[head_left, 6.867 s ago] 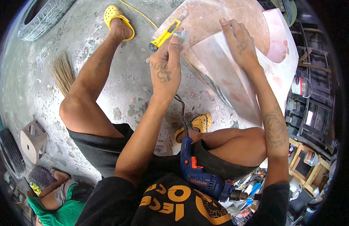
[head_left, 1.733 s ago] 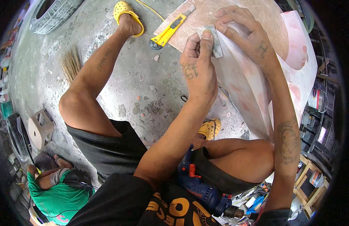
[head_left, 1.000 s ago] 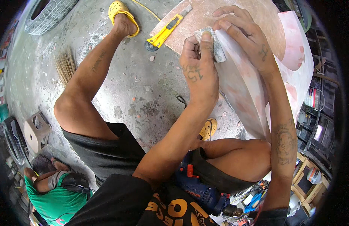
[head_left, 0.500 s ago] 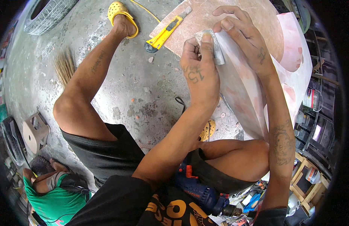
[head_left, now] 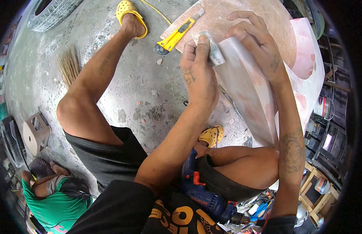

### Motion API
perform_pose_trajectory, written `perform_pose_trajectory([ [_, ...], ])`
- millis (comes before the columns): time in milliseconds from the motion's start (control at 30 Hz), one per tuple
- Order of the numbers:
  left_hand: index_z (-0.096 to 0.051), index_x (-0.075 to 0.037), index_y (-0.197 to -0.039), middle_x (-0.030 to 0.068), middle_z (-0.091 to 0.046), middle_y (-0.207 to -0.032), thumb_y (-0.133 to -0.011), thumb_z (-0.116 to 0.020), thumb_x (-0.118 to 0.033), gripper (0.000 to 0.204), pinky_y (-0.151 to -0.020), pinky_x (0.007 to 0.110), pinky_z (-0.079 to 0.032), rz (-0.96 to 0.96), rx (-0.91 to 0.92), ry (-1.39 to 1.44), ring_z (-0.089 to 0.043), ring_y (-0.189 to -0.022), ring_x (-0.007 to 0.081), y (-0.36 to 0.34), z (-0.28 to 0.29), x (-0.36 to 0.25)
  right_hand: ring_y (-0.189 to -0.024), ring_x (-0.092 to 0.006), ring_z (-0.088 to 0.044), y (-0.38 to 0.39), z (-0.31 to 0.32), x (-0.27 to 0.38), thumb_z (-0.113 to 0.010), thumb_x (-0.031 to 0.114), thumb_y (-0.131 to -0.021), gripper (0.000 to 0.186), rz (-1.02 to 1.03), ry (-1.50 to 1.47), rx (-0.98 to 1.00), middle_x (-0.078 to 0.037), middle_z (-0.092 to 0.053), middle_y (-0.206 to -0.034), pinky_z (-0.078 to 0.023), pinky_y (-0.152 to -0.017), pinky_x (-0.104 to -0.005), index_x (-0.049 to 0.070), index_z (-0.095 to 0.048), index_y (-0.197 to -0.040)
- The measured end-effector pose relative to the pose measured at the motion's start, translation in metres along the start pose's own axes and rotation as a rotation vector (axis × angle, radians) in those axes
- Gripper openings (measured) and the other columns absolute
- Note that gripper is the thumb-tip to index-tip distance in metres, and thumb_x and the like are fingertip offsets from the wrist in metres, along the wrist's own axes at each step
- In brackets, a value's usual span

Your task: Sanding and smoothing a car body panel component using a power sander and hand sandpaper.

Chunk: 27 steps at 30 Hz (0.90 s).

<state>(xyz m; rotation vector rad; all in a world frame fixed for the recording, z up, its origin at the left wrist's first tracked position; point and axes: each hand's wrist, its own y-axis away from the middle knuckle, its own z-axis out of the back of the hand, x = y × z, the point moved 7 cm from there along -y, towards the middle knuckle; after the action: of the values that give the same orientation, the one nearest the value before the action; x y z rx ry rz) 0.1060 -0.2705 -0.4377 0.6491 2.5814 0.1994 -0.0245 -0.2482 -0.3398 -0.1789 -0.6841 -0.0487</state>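
My left hand is closed on a small greyish, speckled square, thumb on top, near the upper corner of a white, pink-blotched panel. My right hand has its thumb and curved fingers at that panel's upper edge, holding it, with the top finger raised. The panel leans from a pinkish board down toward my right leg. A yellow utility knife lies on the board's left edge, beside my left hand. A blue drill rests in my lap.
A tyre, straw broom, plastic stool and yellow cord are on the concrete floor. A person in green sits at lower left. Cans, a wooden crate and clutter line the right.
My left hand and the grey square have moved left, exposing more of the panel's corner. My right hand has shifted slightly down and right.
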Motion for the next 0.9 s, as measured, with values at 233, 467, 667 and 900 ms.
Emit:
perform_pose_trajectory([
  [233, -0.061, 0.0, -0.115, 0.0058, -0.067, -0.1, -0.103, -0.061, -0.017, 0.021, -0.085, 0.028, -0.055, 0.088, 0.048, -0.119, -0.066, -0.088, 0.0123, -0.017, 0.014, -0.012, -0.132, -0.0255, -0.047, -0.001, -0.004, 0.002, -0.069, 0.016, -0.091, 0.01, 0.006, 0.208, -0.036, -0.006, -0.06, -0.135, -0.033, -0.115, -0.0393, 0.008, -0.07, -0.096],
  [467, -0.063, 0.0, -0.123, 0.0046, -0.069, -0.104, -0.102, -0.066, -0.015, 0.026, -0.069, 0.022, -0.048, -0.324, 0.21, -0.769, -0.062, -0.084, 0.0065, -0.019, 0.001, -0.039, -0.119, -0.0284, -0.054, -0.004, 0.001, -0.009, -0.058, 0.032, -0.103, 0.031, -0.01, 0.142, -0.156, -0.011, -0.064, -0.123, -0.04, -0.107, -0.0373, 0.003, -0.068, -0.111],
  [667, -0.074, -0.005, -0.119, 0.005, -0.075, -0.11, -0.097, -0.069, -0.008, 0.022, -0.056, 0.02, -0.042, -0.671, 0.383, -0.969, -0.061, -0.086, 0.0045, -0.018, -0.01, -0.048, -0.119, -0.0286, -0.055, -0.005, 0.001, -0.012, -0.055, 0.031, -0.105, 0.032, -0.015, 0.161, -0.132, -0.012, -0.063, -0.123, -0.04, -0.108, -0.0366, 0.003, -0.066, -0.115],
  [900, -0.073, -0.003, -0.12, 0.0108, -0.075, -0.115, -0.095, -0.067, 0.002, 0.027, -0.09, 0.029, -0.053, -0.731, 0.376, -0.938, -0.07, -0.105, 0.0184, -0.007, -0.011, -0.048, -0.119, -0.0292, -0.056, -0.009, 0.001, -0.008, -0.053, 0.028, -0.107, 0.03, 0.024, 0.179, -0.124, -0.012, -0.063, -0.123, -0.04, -0.108, -0.0362, 0.003, -0.066, -0.114],
])
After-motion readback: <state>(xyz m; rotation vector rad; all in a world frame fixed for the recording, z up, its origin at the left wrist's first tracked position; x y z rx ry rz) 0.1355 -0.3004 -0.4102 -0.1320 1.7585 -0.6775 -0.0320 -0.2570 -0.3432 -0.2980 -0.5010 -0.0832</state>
